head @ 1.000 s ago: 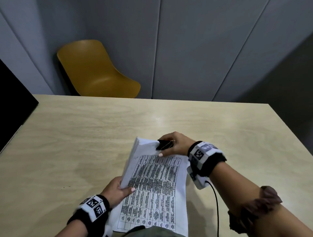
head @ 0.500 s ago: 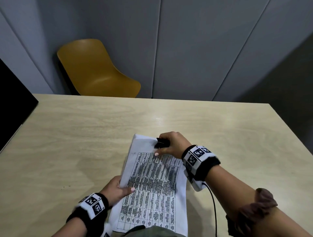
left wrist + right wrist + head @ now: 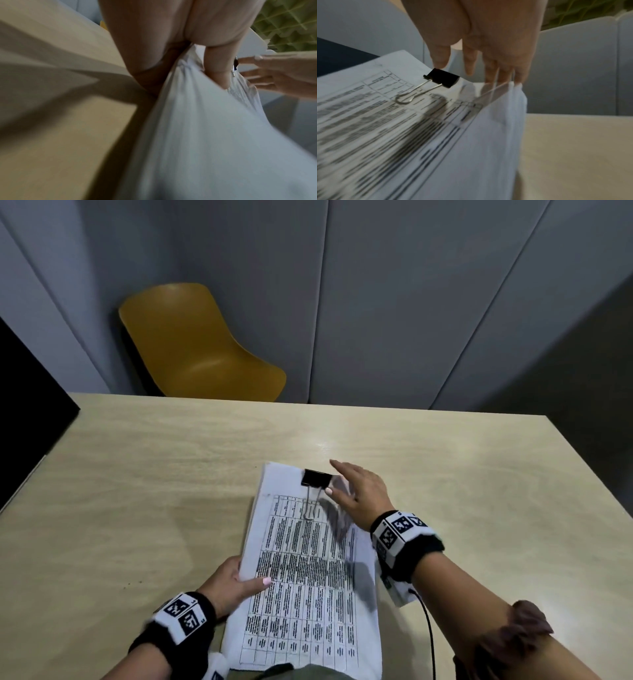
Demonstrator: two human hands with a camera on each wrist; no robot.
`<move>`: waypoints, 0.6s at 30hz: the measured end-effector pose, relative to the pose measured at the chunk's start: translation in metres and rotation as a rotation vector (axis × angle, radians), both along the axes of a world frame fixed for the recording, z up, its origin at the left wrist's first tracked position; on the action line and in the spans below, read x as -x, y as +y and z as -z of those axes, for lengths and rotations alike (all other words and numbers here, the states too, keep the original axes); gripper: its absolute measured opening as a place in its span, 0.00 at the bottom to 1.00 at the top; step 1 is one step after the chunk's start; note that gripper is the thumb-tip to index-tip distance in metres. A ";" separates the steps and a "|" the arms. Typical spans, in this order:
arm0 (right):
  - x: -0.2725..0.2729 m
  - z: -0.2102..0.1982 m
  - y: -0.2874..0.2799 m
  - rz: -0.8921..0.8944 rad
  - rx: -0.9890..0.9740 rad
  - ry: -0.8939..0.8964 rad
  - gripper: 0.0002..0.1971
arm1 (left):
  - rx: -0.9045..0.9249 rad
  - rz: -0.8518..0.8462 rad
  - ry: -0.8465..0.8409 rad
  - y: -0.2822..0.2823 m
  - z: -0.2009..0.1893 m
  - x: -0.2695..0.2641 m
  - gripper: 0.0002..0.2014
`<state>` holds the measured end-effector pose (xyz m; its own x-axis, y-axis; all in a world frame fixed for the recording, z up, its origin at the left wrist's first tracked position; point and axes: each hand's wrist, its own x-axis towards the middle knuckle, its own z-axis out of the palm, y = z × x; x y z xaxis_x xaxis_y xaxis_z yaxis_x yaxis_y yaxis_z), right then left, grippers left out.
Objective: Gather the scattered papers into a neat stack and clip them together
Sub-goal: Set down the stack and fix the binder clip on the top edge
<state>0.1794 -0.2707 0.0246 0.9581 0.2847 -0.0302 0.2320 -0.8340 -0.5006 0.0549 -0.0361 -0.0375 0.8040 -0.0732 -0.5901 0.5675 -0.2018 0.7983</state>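
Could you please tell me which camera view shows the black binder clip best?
The right wrist view: the binder clip is close and sharp on the far edge of the paper stack, its wire handle folded flat. The head view shows it smaller, from above. The left wrist view shows only a dark sliver behind the thumb.

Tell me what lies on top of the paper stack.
On the paper stack sit a black binder clip at its far edge, wire handle folded flat, and the left hand's thumb. The right hand hides the far right corner.
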 end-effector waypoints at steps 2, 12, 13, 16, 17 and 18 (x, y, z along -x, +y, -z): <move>0.008 0.010 -0.003 0.156 -0.016 0.010 0.31 | -0.003 -0.004 -0.012 0.009 0.008 -0.006 0.41; 0.034 0.040 -0.008 0.444 -0.238 0.437 0.26 | -0.232 -0.134 -0.098 0.023 0.019 -0.068 0.31; 0.035 0.040 -0.006 0.445 -0.287 0.448 0.24 | -0.302 -0.140 -0.113 0.019 0.015 -0.073 0.28; 0.038 0.036 -0.003 0.430 -0.374 0.449 0.23 | -0.500 -0.129 -0.136 0.011 -0.002 -0.077 0.28; 0.041 0.036 -0.003 0.429 -0.373 0.441 0.23 | -0.549 -0.128 -0.140 0.011 -0.005 -0.075 0.28; 0.044 0.037 -0.004 0.427 -0.372 0.429 0.23 | -0.563 -0.129 -0.151 0.011 -0.008 -0.072 0.27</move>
